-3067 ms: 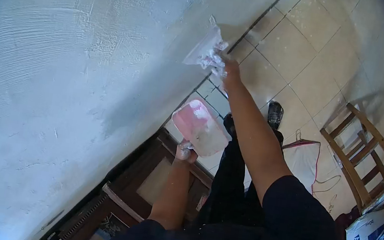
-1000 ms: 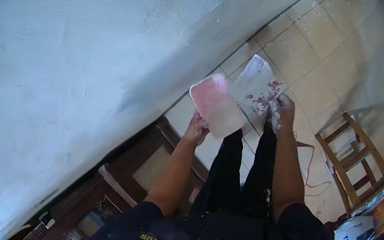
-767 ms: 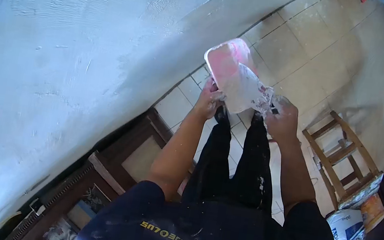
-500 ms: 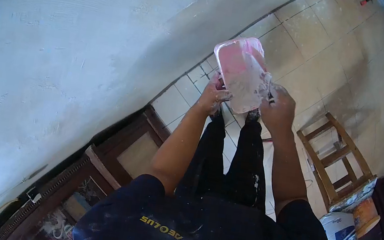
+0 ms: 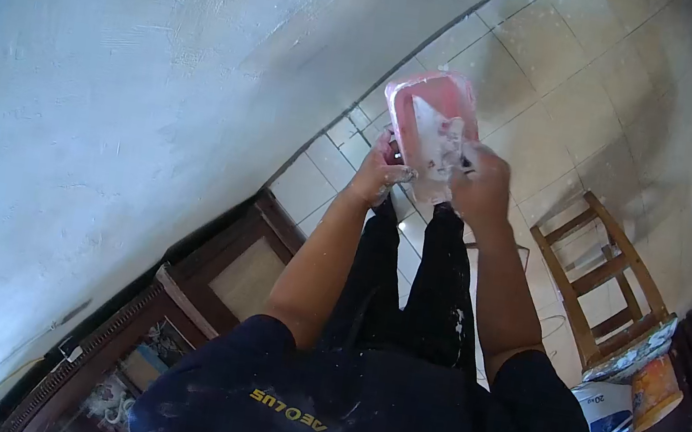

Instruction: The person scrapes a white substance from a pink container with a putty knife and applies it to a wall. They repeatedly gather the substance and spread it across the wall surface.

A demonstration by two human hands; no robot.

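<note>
My left hand (image 5: 385, 169) grips the left side of a pink plastic tray (image 5: 397, 99), its thumb over the near rim and its fingers around the outside. White putty (image 5: 432, 189) coats the tray's near end. In my right hand (image 5: 483, 183) is a putty knife (image 5: 437, 131), its pale, putty-smeared blade lying inside the tray and pointing up and left. The fist hides most of the knife's handle. Both hands are spotted with putty.
A plastered wall (image 5: 131, 95) fills the left. Below it stands a dark wooden cabinet (image 5: 215, 286). On the tiled floor (image 5: 555, 77), to the right, are a wooden chair (image 5: 601, 276), an orange container (image 5: 657, 394) and a white printed sack (image 5: 609, 403).
My right hand has moved a little left with the putty knife, whose blade has swung from the tray's right rim to inside it. The left hand stays on the tray.
</note>
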